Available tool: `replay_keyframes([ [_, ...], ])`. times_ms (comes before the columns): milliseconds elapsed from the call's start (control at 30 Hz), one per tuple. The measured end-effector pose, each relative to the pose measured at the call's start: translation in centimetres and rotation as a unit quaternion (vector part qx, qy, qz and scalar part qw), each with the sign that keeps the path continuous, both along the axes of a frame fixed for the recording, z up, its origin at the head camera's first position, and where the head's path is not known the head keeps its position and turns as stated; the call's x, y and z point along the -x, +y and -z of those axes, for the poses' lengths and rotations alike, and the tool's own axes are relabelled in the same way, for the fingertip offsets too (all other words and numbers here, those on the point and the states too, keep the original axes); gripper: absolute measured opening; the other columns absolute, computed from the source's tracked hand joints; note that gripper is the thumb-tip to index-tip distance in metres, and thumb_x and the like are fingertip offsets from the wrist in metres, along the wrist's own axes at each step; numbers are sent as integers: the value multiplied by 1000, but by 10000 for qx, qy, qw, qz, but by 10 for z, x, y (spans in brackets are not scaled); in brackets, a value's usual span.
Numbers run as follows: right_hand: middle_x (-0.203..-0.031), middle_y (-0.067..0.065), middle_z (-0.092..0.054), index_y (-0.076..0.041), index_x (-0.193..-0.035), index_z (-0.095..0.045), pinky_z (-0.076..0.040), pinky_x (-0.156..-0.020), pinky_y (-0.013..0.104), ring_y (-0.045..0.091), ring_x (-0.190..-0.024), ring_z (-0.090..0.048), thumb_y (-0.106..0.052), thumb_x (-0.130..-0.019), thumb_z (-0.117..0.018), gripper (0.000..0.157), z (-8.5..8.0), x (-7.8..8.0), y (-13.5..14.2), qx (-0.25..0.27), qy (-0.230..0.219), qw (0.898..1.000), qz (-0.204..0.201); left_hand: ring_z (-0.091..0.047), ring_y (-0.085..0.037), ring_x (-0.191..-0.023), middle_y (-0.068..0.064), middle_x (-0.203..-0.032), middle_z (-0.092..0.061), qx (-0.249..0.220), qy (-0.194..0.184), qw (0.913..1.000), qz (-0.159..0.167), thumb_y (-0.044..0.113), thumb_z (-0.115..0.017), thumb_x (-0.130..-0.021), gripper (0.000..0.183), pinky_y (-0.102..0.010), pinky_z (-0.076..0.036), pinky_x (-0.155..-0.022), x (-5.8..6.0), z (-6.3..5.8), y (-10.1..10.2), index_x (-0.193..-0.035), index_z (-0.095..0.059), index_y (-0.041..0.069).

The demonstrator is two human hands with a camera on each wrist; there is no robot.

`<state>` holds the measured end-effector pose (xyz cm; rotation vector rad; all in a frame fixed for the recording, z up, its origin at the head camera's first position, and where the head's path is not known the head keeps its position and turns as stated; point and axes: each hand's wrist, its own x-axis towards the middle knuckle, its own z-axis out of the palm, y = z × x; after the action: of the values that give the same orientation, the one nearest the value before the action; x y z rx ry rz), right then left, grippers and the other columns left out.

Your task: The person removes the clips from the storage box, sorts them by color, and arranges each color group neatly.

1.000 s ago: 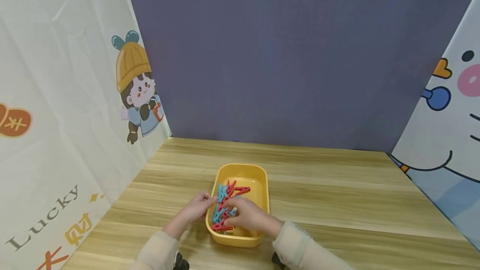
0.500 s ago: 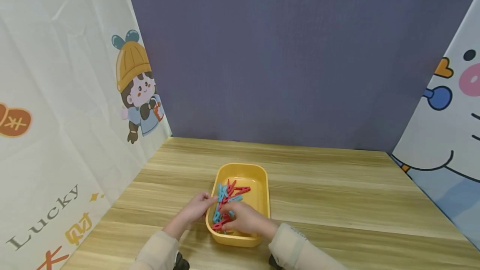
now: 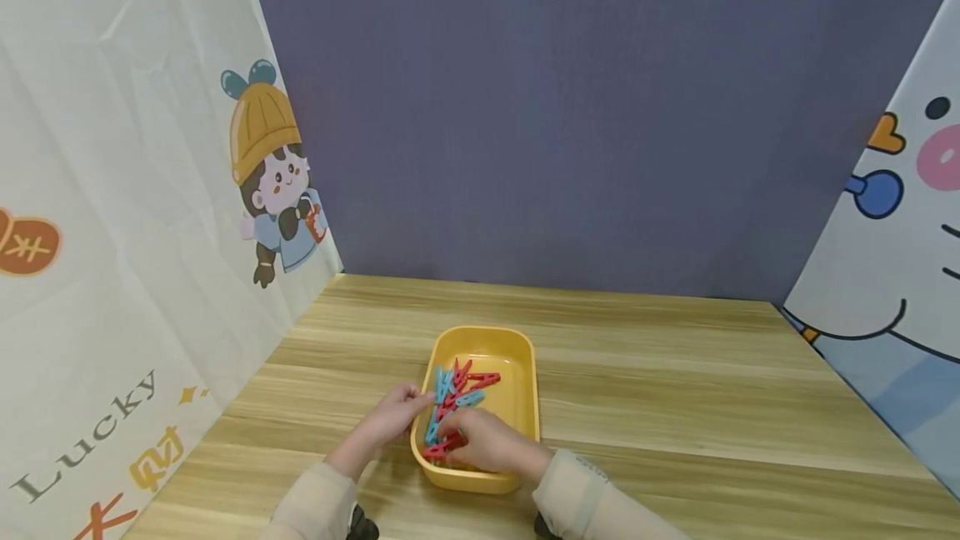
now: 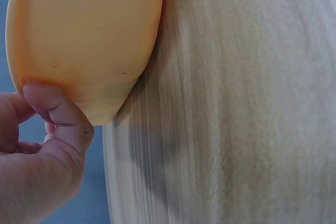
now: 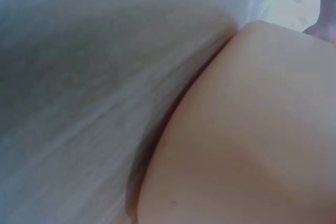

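A yellow plastic bin (image 3: 525,373) stands on the table, with red and light blue clothespins along its left side. My left hand (image 3: 393,415) grips the bin's left rim; in the left wrist view, the left thumb and fingers (image 4: 47,98) pinch the bin wall (image 4: 89,30). Inside the bin's near half is my right hand (image 3: 483,440), fingers pointing down among the clothespins. A red clothespin (image 3: 437,451) lies by its fingertips, which are partly hidden. A light blue clothespin (image 3: 470,398) lies just beyond that hand. The right wrist view shows the bin's outer wall (image 5: 247,129), not the fingers.
The wood-grain table (image 3: 660,407) extends around the bin on both sides. A dark blue-grey panel (image 3: 562,123) rises behind it. Printed white sheets hang at the left (image 3: 135,190) and right.
My right hand has shifted slightly left and toward the near end of the bin, uncovering the light blue clothespin beyond it. The left hand has stayed on the rim.
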<state>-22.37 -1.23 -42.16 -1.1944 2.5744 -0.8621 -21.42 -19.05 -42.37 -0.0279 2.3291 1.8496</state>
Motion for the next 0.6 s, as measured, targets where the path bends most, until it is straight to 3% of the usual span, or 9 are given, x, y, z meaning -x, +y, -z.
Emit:
replay_keyframes([
  [267,-88,-10,-62,-8,-97,-69,-45,-71,17,0,-79,-52,-3,-75,-71,23,-1,-1,0,-67,-97,9999,-42,-49,-16,-68,-7,-80,-43,24,18,10000,-3,21,-49,-96,23,-27,-46,-56,0,0,0,-89,-42,0],
  [600,-83,-12,-57,-11,-97,-71,-42,-66,16,1,-73,-48,-5,-75,-70,22,-2,0,5,-290,465,9985,-93,-51,-16,-68,-9,-81,-46,-49,28,10000,16,21,-50,-95,23,-26,-47,-55,1,1,0,-90,-42,0],
])
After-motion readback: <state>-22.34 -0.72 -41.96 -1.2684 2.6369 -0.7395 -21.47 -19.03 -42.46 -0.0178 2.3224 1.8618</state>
